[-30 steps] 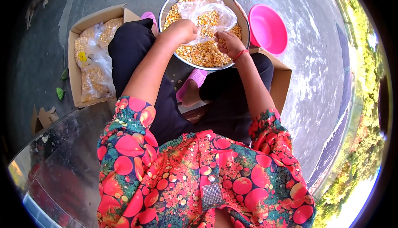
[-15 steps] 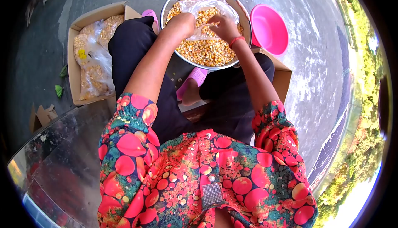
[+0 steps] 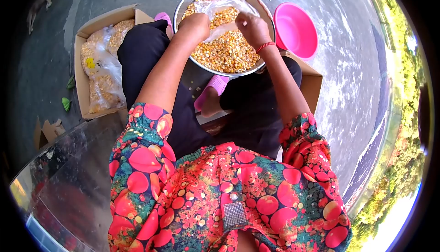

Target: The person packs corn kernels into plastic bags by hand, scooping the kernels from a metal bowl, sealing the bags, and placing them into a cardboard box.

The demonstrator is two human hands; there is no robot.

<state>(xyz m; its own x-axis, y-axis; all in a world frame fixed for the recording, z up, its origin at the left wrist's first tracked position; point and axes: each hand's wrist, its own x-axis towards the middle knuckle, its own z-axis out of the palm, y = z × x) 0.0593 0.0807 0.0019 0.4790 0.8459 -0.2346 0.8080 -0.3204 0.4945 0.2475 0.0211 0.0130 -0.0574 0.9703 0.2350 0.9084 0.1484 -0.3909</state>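
Observation:
A round metal basin (image 3: 270,31) full of yellow and orange corn kernels (image 3: 226,52) rests between my knees. Inside it a clear plastic bag (image 3: 223,5) lies spread open with kernels in its mouth. My left hand (image 3: 196,26) is closed on the bag's left edge. At the bag's right side my right hand (image 3: 253,28), with a red bracelet at the wrist, has its fingers curled together; what they hold, if anything, is hidden.
Left of my leg a cardboard box (image 3: 82,87) holds filled plastic bags (image 3: 101,75) of kernels. A pink tub (image 3: 297,31) stands right of the basin, beside another cardboard box (image 3: 310,84). A glossy dark surface (image 3: 78,178) is at lower left.
My right hand has risen from the bag's near edge to its right side. My left hand has moved slightly left and up, still on the bag.

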